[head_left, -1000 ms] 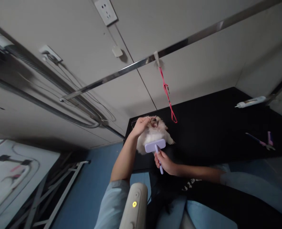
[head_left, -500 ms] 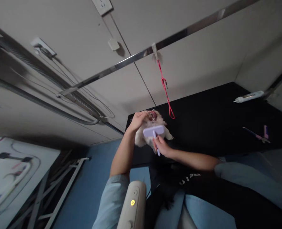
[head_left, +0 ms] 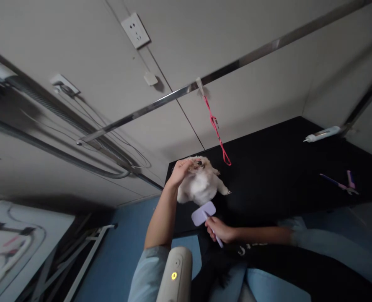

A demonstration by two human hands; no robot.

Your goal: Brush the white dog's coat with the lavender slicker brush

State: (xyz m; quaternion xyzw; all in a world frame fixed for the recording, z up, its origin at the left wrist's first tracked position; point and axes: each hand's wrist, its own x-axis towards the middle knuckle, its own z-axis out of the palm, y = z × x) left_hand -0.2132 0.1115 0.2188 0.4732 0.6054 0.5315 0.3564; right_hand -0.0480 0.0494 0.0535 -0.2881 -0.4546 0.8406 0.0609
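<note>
"What have you got at your end?"

"I have the right hand [head_left: 219, 230] wrapped around the handle of a lilac brush [head_left: 204, 213]. Its flat head is tilted, right at the near side of a fluffy white dog [head_left: 201, 186]. I can't tell from here whether it touches the fur."

"Where's the dog?"

"On the black counter [head_left: 267, 167], at the left end, with one paw out to the right."

"And your other side?"

"My left hand [head_left: 181, 171] is up at the dog's head with bent fingers against the fur. I can't tell what, if anything, they've closed on."

"Anything around it?"

"A pink cord [head_left: 216, 131] hangs from a metal bar [head_left: 173, 95], its loop beyond the dog and to the right. Well off to the right I see a purple-and-pink pliers-like tool [head_left: 349, 189] lying on the counter, and farther back a white bottle [head_left: 322, 134]."
</note>
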